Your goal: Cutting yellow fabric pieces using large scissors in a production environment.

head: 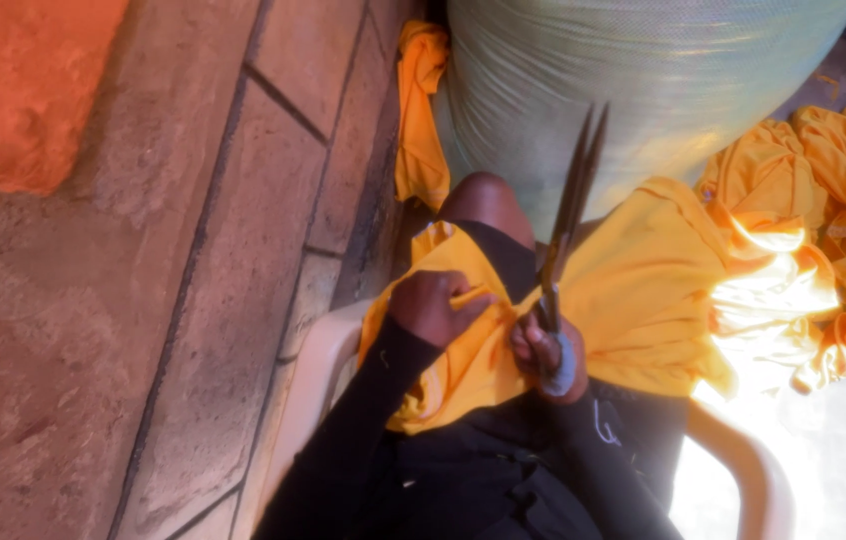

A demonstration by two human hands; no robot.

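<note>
Closest to the camera, two arms in black sleeves are reaching out over the person's lap, where a yellow cloth (633, 290) is lying draped across the knees. The left hand (435, 306) is closing its fingers on a fold of that cloth, bunching it up near the left knee. The right hand (543, 352) is wrapping around the handles of a pair of scissors (568, 215), gripping them tightly, while the long dark blades are pointing up and away, slightly parted at the tips. The person is sitting on a pale plastic chair (318, 375), whose arm is showing beside the left sleeve. Further out on the right, a heap of more yellow fabric (843, 200) is lying in bright sunlight on the floor. Beyond the knees, a large greenish woven sack (643, 80) is standing, with another yellow piece (421, 120) hanging down beside it against the rough stone wall (143, 250) on the left.
</note>
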